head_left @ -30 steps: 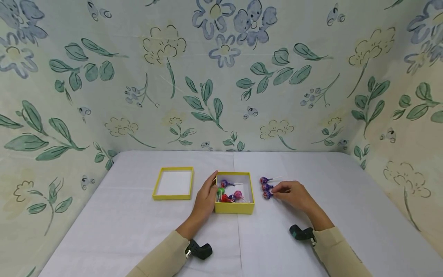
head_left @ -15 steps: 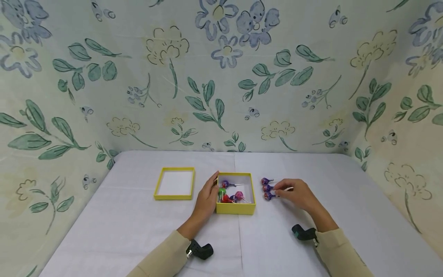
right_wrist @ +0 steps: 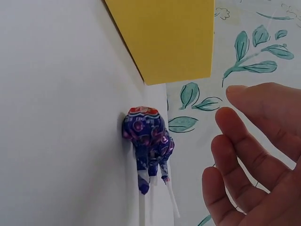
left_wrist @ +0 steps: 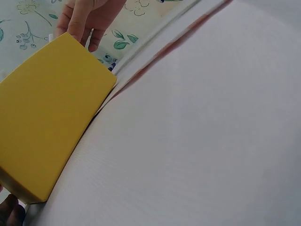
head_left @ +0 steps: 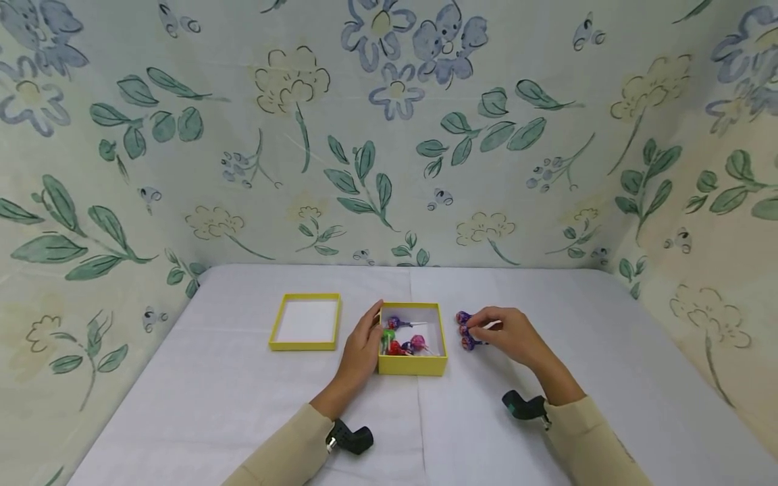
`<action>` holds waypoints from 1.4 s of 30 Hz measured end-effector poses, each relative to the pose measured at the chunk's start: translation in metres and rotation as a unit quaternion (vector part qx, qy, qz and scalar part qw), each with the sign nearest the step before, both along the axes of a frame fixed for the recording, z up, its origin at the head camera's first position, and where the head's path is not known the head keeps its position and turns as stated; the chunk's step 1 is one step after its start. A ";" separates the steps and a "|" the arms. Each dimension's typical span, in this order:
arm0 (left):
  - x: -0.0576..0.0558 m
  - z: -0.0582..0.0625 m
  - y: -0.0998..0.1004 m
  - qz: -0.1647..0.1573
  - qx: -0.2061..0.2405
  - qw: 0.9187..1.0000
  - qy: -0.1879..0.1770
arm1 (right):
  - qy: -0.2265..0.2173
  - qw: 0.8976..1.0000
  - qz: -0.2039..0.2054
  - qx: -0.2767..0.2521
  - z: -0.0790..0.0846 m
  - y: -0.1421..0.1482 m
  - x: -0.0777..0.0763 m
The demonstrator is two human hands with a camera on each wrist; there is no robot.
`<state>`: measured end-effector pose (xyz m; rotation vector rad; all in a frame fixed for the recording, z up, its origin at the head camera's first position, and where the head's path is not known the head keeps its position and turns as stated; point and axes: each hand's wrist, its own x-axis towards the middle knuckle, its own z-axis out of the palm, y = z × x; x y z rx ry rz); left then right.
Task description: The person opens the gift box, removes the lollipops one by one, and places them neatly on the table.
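My left hand [head_left: 361, 352] holds the left side of an open yellow box [head_left: 413, 366]; in the left wrist view only some fingers show by a lower corner of the box [left_wrist: 51, 113]. Inside it lie several wrapped lollipops, among them a purple one [head_left: 394, 322], a green one [head_left: 387, 335] and a pink one [head_left: 418, 342]. Right of the box, three purple lollipops [head_left: 467, 343] form a short column. Over their sticks hovers my right hand [head_left: 512, 335]. In the right wrist view its fingers [right_wrist: 230, 123] are loosely bent and apart from the lollipops [right_wrist: 143, 126].
The yellow-rimmed box lid [head_left: 302, 348] lies inside up, left of the box. A white cloth [head_left: 200, 398] covers the table. Behind it hangs a floral curtain [head_left: 365, 162]. Dark wrist cameras [head_left: 351, 439] stick out from both sleeves.
My right hand has shifted slightly up and left, from the sticks of the nearer lollipops towards the far ones. The left hand and the box stay where they were.
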<state>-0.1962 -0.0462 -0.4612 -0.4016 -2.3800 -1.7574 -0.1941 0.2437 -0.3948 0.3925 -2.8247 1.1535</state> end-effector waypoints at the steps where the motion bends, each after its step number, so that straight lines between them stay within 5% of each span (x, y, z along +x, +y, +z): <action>1: 0.000 0.000 0.000 0.001 0.001 1.000 0.000 | 0.000 1.000 0.005 0.000 0.001 -0.002 0.000; 22: 0.003 -0.002 0.000 0.000 0.004 1.000 -0.013 | -0.028 0.997 0.066 0.001 0.025 -0.046 -0.001; 42: 0.002 -0.001 -0.001 -0.002 0.004 1.000 -0.014 | -0.048 0.990 0.130 0.036 0.024 -0.077 -0.013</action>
